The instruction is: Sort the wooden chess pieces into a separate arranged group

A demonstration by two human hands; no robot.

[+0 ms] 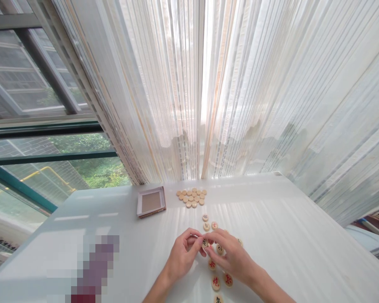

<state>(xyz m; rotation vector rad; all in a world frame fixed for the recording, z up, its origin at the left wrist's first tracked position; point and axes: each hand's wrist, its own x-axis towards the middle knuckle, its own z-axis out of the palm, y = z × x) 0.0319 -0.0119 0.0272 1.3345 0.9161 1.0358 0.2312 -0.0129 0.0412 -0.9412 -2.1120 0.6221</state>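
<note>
A round wooden Chinese chess piece (205,243) with a black character is between the fingertips of both hands, above the white table. My left hand (183,252) pinches it from the left, thumb against forefinger. From the right, my right hand (232,253) closes its thumb and fingers on the same piece. Beneath and around my right hand lie several loose pieces: a black-marked piece (220,248), a red-marked piece (212,264), and two more red ones (215,283) nearer to me. My right hand partly covers some of them. Beyond the hands lies another red piece (214,225).
Several pieces with no visible characters form a cluster (192,198) at the table's far side. Left of them is a shallow open box (139,208). The white table (290,235) meets a translucent curtain (240,105); a window (34,84) is at left. A blurred patch covers the front left.
</note>
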